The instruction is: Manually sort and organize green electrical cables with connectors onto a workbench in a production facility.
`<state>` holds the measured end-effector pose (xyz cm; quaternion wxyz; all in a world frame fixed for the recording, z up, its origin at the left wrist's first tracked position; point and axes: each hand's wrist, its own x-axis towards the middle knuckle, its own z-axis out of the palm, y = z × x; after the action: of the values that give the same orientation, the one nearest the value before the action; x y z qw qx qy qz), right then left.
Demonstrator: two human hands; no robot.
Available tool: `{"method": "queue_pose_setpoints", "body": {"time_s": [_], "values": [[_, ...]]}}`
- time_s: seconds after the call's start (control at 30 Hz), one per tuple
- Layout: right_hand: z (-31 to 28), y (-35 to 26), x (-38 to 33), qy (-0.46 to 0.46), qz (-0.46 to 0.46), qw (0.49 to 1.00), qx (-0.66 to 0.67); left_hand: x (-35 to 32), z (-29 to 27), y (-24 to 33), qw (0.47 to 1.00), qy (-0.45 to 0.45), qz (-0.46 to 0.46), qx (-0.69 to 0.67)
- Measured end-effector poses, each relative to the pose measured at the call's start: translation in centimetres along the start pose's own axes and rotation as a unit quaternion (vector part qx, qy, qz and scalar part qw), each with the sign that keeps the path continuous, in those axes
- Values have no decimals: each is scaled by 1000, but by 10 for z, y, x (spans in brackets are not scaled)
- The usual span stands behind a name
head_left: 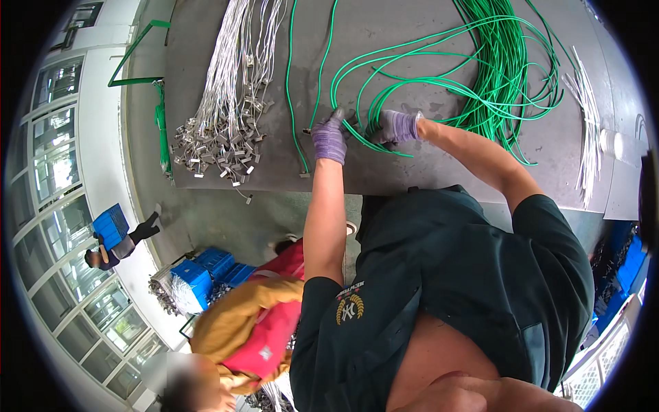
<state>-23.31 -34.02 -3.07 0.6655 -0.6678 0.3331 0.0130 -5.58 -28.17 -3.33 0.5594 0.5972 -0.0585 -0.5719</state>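
Note:
Both my hands wear purple gloves with grey fingertips. My left hand (329, 139) is closed with its fingers pinched on several green cables (362, 140) near their ends, by the table's near edge. Close to its right, my right hand (397, 128) has its fingers curled round the same looped cables. These loops run back to a thick bundle of green cables (495, 75) on the right side of the table. Left of my left hand lie separate green cables (292, 89), one with a small end piece by the near edge. My fingers hide part of the held cables.
The grey table (384, 175) bears a heap of white cables with metal connectors (220, 137) at left. White strips (587, 130) and a clear round object (611, 144) lie at right. A person in red and ochre (254, 323) is close on my left; another carries a blue crate (110, 226).

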Motion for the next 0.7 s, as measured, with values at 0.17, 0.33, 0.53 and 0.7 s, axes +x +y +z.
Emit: {"method": "queue_pose_setpoints", "body": {"time_s": [0.17,0.33,0.53,0.7], "values": [[1,-6,-11,-104,16,991,87,7,-5,0,1000,4,4,8],[5,-11,-7,-51,4,994,92,0,4,-2,998,39,35,16],[16,-8,15,-11,-18,993,116,8,-6,-33,994,20,55,-90],[20,-19,22,43,-138,989,24,-5,-7,-35,991,43,115,48]]}}
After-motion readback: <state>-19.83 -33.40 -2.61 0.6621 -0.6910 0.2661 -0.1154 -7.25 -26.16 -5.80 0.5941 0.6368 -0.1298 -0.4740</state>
